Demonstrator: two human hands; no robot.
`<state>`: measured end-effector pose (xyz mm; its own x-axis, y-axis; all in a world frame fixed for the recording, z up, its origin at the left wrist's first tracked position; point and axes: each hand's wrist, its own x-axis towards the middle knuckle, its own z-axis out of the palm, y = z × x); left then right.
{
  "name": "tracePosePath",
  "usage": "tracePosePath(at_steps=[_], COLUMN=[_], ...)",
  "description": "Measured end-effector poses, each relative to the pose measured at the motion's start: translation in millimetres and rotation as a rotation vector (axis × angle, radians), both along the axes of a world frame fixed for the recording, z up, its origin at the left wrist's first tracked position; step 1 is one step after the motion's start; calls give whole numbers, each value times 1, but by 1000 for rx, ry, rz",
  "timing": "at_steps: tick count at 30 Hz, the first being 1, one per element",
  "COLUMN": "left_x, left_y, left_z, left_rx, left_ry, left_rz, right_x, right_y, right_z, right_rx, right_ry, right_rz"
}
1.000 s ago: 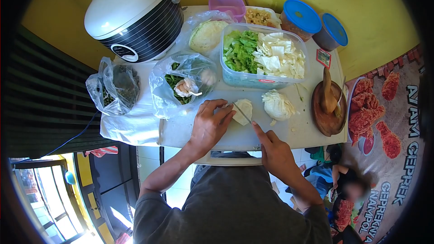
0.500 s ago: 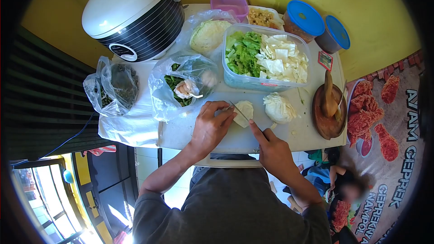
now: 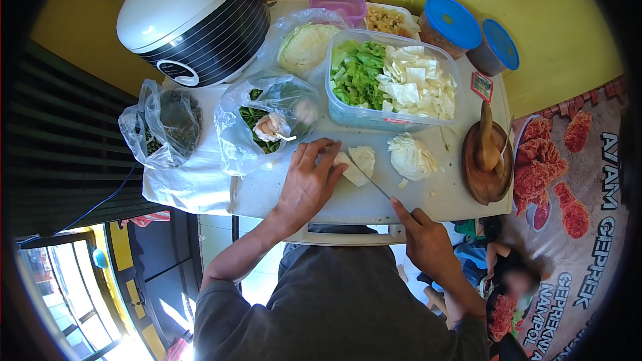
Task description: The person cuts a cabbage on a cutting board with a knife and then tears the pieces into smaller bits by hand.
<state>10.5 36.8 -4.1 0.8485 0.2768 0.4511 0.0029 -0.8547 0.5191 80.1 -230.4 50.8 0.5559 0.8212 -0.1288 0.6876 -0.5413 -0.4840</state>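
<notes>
**Cabbage piece (image 3: 362, 162) meets the blade at the near side of the desk (image 3: 441, 200)**

Here it is, just left of the cabbage chunk (image 3: 412, 158), with the knife (image 3: 376, 186) slanting across it, tip to the far left, handle to the near right, cabbage on both sides of the steel! The right hand (image 3: 426, 237) has its grip closed around the handle, index finger stretched along the top. From the left comes the left hand (image 3: 309, 177), its grip narrow, fingers and thumb steadying the left end of the piece.

Look beyond, on the far side: a clear container (image 3: 394, 119), lettuce (image 3: 358, 70) filling its left part, chopped cabbage (image 3: 418, 80) its right. To the left of it, a cut cabbage (image 3: 307, 47) in plastic; nearer, a clear bag with greens and garlic (image 3: 271, 127), and another bag (image 3: 164, 120) farther left. Over on the right, a wooden pestle (image 3: 486, 135) leans in a brown mortar (image 3: 478, 184). Right at the back: the rice cooker (image 3: 194, 33) on the left, a purple tub (image 3: 338, 0) in the middle, two blue-lidded tubs (image 3: 453, 21) on the right!
</notes>
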Motion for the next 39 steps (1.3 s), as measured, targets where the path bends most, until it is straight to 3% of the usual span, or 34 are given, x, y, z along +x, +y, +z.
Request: tracePosePath(at_steps=[2, 5, 8, 11, 14, 17, 23, 26, 29, 32, 35, 39], left_x=[-1, -6, -16, -18, -19, -18, -17, -27, -33, -29, -29, -32], left_y=[1, 10, 6, -2, -9, -6, -11, -2, 4, 2, 8, 5], left_z=[2, 11, 14, 17, 23, 14, 24, 18, 13, 21, 12, 3], left_rx=[89, 22, -464, -703, -773, -194, -231, -87, -134, -96, 26, -18], left_ry=[21, 77, 251, 201, 282, 160, 266, 173, 181, 115, 48, 13], left_rz=[-24, -120, -156, -128, 53, 36, 169, 58, 28, 72, -25, -7], right_x=[-2, 5, -1, -6, -9, -9, -17, -16, -17, -16, -16, -19], right_y=[-9, -18, -11, 3, 15, 20, 24, 23, 26, 28, 30, 32], right_z=[6, 13, 4, -2, -5, -10, -17, -19, -15, -15, -10, -14], right_rx=[-18, 15, 235, 336, 390, 358, 147, 56, -15, -33, -52, 18], right_ry=[14, 65, 142, 164, 189, 183, 154, 65, -3, -23, -12, 16], right_rz=[-18, -18, -123, -111, -88, -35, -33, 7, 25, 34, 37, 33])
